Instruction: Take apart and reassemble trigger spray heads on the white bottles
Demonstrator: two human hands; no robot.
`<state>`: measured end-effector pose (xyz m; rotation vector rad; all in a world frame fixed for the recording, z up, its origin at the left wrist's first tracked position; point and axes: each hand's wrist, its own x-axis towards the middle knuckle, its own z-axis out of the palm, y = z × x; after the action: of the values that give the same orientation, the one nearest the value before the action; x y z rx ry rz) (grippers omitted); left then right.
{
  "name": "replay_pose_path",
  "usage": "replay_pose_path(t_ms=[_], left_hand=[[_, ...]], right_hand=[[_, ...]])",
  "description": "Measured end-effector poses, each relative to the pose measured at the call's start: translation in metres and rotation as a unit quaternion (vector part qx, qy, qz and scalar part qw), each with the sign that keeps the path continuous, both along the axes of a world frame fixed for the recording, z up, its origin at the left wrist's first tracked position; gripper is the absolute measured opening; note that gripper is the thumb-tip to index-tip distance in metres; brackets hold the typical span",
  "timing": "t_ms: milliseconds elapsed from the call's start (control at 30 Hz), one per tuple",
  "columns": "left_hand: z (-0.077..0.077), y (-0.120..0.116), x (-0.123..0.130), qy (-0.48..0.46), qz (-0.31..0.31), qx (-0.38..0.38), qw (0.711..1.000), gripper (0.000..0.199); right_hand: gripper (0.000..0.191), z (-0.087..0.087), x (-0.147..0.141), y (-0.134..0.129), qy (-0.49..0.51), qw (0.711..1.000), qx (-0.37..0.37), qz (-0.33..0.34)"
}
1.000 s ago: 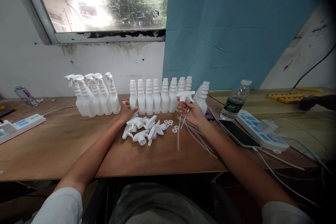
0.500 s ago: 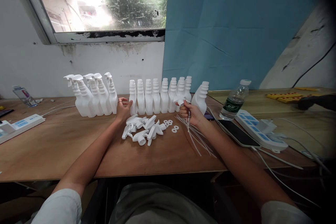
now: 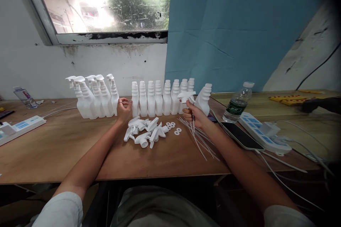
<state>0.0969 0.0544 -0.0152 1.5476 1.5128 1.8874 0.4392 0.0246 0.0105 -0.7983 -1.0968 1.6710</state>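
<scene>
Head view: right hand grasps white spray head and slim tool; left hand beside white bottle, cannot tell whether gripping

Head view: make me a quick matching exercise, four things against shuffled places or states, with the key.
1. Right hand
2. Left hand
3. Loose heads
4. Phone

A. Lying flat, screen dark
B. Between headed bottles and headless bottles
C. Heaped on the table
D. Gripping a spray head

Pairs: 1-D, 2-B, 3-C, 4-A
</scene>
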Motion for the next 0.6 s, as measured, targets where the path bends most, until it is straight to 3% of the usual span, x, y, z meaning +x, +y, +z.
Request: replay_pose_path(t_ms=[200,367,600], left_hand=[[0.001,-0.002,0.001,-0.007,0.013,0.039,0.999,0.025],[0.005,-0.005,0.004,-0.004,0.018,0.085,0.996,0.019],[0.01,-0.02,0.02,0.084,-0.019,0.184,0.979,0.011]], right_hand=[[0.05,0.0,0.007,0.001,-0.112,0.991,0.073,-0.031],[0.04,-0.004,0.013,0.008,-0.249,0.96,0.093,-0.082],[0.029,-0.012,0.012,0.014,-0.337,0.918,0.141,-0.152]])
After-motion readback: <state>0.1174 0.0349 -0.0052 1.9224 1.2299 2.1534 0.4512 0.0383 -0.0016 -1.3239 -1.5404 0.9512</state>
